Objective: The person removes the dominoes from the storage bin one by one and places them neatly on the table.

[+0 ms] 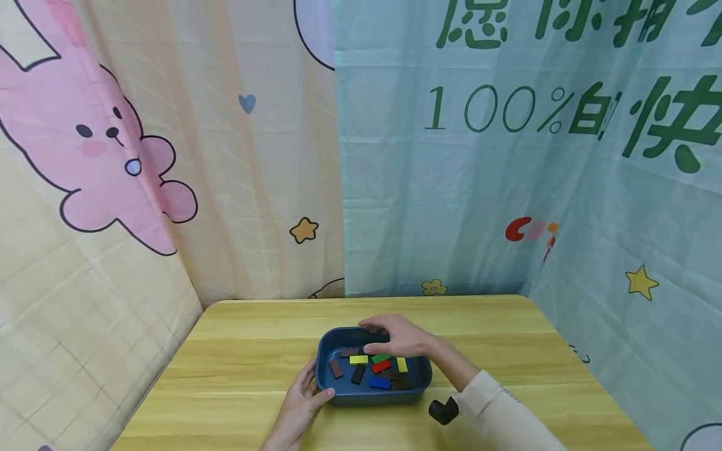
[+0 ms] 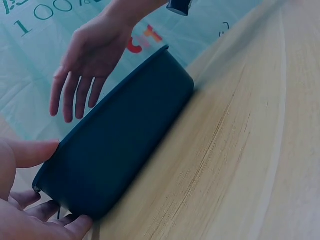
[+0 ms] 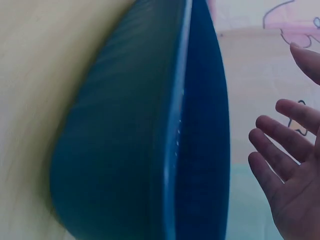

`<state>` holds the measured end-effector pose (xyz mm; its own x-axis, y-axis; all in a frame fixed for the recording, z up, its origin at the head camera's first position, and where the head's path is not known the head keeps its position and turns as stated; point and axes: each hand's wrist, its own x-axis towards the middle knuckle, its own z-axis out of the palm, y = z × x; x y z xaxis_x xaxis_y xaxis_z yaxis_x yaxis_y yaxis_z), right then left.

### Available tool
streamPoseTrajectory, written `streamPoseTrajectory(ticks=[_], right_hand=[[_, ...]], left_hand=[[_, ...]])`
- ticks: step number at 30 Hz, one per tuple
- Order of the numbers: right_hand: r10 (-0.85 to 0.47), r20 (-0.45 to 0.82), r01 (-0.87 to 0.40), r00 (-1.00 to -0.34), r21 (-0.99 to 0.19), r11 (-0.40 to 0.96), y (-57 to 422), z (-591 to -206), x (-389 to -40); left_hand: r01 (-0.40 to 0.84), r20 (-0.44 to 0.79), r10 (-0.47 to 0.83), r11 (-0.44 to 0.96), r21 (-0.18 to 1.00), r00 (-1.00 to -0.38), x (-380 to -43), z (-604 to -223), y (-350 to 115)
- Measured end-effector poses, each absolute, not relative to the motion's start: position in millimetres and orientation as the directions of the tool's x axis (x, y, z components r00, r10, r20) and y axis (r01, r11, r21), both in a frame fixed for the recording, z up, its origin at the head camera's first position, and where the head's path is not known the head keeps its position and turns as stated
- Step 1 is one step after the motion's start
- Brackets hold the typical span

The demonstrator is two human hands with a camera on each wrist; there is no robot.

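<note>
A dark blue rectangular bin (image 1: pixel 366 399) holds several small flat blocks: a blue block (image 1: pixel 380 383), a red block (image 1: pixel 381 366), a yellow block (image 1: pixel 358 360), a green block (image 1: pixel 381 358), plus brown and black ones. My left hand (image 1: pixel 301 401) grips the bin's left end, thumb at the rim and fingers round the outer wall. Over the bin's far right part hovers my right hand (image 1: pixel 397 337), its fingers extended and apart. In the right wrist view the palm of that right hand (image 3: pixel 295 165) shows nothing held.
The bin stands on a wood-grain table (image 1: pixel 225 376). Close to the right sleeve (image 1: pixel 502 407) is a black wrist-worn device (image 1: pixel 443 411). Behind the table hang printed curtains (image 1: pixel 440 207).
</note>
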<state>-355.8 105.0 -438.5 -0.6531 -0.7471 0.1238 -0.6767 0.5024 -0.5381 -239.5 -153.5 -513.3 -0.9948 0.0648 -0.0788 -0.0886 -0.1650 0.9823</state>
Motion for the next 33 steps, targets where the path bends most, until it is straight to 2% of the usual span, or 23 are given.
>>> streamPoseTrajectory(ticks=[8, 21, 33], right_hand=[[-0.769, 0.079, -0.650, -0.635, -0.593, 0.476, 82, -453, -364], [-0.831, 0.035, -0.748, -0.556, -0.458, 0.481, 40, -477, -374], [-0.817, 0.011, -0.757, -0.576, -0.384, 0.529, 22, -492, -378]], left_hand=[[-0.093, -0.088, 0.040, -0.149, 0.984, -0.995, -244, -512, -152], [-0.100, -0.090, 0.068, -0.158, 0.982, -0.994, -243, -512, -155], [-0.091, -0.079, 0.072, -0.179, 0.980, -0.994, -243, -515, -155]])
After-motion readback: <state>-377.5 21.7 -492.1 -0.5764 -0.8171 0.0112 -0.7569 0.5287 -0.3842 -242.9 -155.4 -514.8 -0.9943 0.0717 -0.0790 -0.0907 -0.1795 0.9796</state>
